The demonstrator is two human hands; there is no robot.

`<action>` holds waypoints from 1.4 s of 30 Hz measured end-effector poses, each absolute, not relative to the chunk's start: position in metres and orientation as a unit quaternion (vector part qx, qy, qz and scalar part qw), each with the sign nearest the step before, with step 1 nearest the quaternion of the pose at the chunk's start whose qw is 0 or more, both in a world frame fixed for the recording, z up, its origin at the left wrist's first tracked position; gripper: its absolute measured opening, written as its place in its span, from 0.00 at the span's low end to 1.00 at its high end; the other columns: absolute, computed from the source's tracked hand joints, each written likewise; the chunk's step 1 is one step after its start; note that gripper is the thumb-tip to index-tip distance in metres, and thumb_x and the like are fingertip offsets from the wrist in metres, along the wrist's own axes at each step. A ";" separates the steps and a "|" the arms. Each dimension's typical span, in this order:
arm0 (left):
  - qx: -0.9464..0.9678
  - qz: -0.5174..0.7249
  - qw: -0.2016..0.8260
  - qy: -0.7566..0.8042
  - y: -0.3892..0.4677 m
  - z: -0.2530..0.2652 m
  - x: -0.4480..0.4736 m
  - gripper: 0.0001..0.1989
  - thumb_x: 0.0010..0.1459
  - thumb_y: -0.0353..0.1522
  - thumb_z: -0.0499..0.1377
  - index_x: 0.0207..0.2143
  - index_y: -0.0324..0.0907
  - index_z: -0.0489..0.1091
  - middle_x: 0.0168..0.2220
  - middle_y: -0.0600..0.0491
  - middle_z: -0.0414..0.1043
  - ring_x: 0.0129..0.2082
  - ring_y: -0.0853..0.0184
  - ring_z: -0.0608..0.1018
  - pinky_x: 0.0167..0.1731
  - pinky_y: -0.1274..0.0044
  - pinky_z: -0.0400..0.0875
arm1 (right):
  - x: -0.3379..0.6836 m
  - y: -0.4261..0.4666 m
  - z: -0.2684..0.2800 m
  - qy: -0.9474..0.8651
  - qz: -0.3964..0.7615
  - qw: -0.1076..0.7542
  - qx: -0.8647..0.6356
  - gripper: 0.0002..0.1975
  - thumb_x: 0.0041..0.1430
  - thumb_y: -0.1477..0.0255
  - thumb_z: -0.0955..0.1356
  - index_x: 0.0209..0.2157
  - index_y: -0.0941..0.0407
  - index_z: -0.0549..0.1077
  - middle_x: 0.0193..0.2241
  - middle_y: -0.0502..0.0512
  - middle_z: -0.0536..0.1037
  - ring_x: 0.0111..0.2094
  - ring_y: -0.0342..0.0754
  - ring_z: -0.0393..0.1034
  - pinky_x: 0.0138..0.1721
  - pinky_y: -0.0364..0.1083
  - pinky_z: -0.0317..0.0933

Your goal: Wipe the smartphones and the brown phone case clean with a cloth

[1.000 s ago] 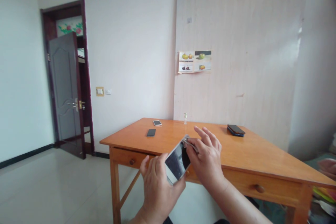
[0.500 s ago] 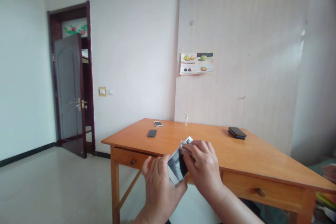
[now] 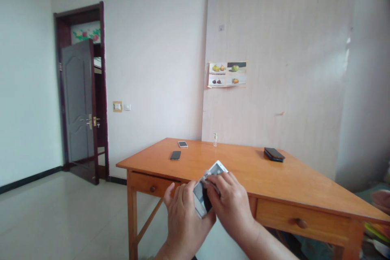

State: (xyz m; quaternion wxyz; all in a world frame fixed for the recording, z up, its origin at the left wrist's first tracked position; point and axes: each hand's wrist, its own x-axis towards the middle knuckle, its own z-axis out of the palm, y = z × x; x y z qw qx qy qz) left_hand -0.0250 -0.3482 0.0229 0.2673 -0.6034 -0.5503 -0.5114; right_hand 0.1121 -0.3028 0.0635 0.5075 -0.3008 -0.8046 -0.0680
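Note:
A white smartphone [image 3: 199, 200] is tilted in front of me, at the near edge of the table. My left hand [image 3: 185, 215] grips its lower end, with the thumb along one side and the fingers on the other. Bunched under the fingers of my right hand [image 3: 231, 195] is a small pale cloth [image 3: 208, 176], pressed against the phone's screen. Most of the cloth is hidden by those fingers.
On the wooden table [image 3: 243, 170] lie a dark phone [image 3: 175, 155], a white phone [image 3: 183, 144] and a stack of dark devices [image 3: 274, 154]. A small pump bottle [image 3: 215, 139] stands at the back. Another person's hand [image 3: 380, 199] shows at the right edge.
My right hand has slid down the phone's screen toward my left hand with the cloth, uncovering the phone's top end. The left hand keeps its hold.

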 end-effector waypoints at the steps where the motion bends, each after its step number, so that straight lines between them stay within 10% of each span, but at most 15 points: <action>1: -0.604 -0.512 0.269 -0.548 -0.348 0.022 -0.026 0.22 0.51 0.30 0.59 0.50 0.42 0.63 0.40 0.47 0.76 0.42 0.58 0.78 0.59 0.56 0.51 | 0.108 -0.310 0.059 -0.826 -0.058 0.488 -0.276 0.07 0.62 0.74 0.64 0.38 0.52 0.75 0.31 0.53 0.73 0.34 0.48 0.67 0.36 0.46 0.59; 42: -0.589 -0.506 0.292 -0.559 -0.340 0.020 -0.035 0.25 0.50 0.33 0.62 0.51 0.42 0.62 0.42 0.46 0.76 0.44 0.57 0.78 0.61 0.56 0.50 | 0.117 -0.318 0.055 -0.846 0.011 0.454 -0.279 0.05 0.61 0.72 0.66 0.35 0.51 0.74 0.30 0.51 0.74 0.32 0.46 0.69 0.35 0.43 0.58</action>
